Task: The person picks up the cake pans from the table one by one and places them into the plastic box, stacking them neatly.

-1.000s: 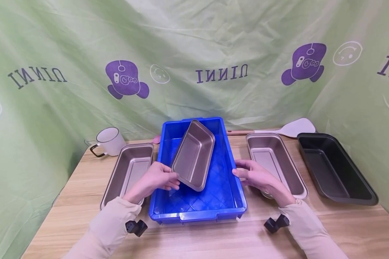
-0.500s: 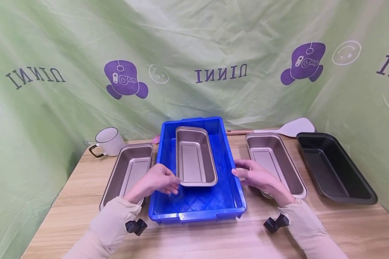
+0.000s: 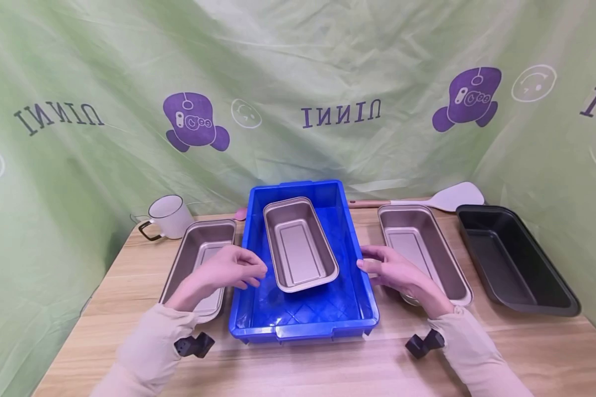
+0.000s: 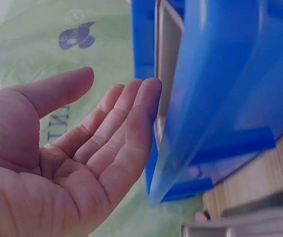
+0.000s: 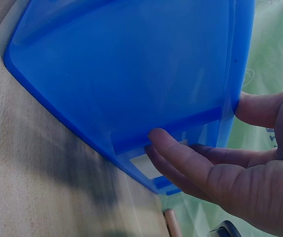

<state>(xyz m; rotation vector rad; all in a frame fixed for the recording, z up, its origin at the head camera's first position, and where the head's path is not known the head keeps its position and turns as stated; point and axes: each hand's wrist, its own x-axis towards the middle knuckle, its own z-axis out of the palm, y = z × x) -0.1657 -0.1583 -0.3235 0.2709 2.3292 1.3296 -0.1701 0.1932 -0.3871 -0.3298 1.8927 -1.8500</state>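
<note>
In the head view a bronze-coloured loaf pan (image 3: 300, 245) lies slanted inside the blue plastic bin (image 3: 303, 332), with its open side up. My left hand (image 3: 230, 267) hovers above the bin's left rim, apart from that pan and holding nothing. In the left wrist view its fingers (image 4: 126, 118) are loosely bent and the thumb stands away from them. On the other side, my right hand (image 3: 392, 270) touches the bin's right side. Its thumb meets the rim in the right wrist view, while the fairly straight fingers (image 5: 185, 158) lie along the outer wall.
Similar loaf pans stand left (image 3: 211, 311) and right (image 3: 444, 259) of the bin. A black loaf pan (image 3: 516, 264) is farther right. At the back are a white mug (image 3: 171, 218) and a white spatula (image 3: 457, 197). A green printed curtain (image 3: 288, 71) encloses the table (image 3: 308, 375).
The tilted loaf pan has settled lower in the bin and turned to slant the other way. My left hand has let go of it and drawn back left. The right hand has stayed put.
</note>
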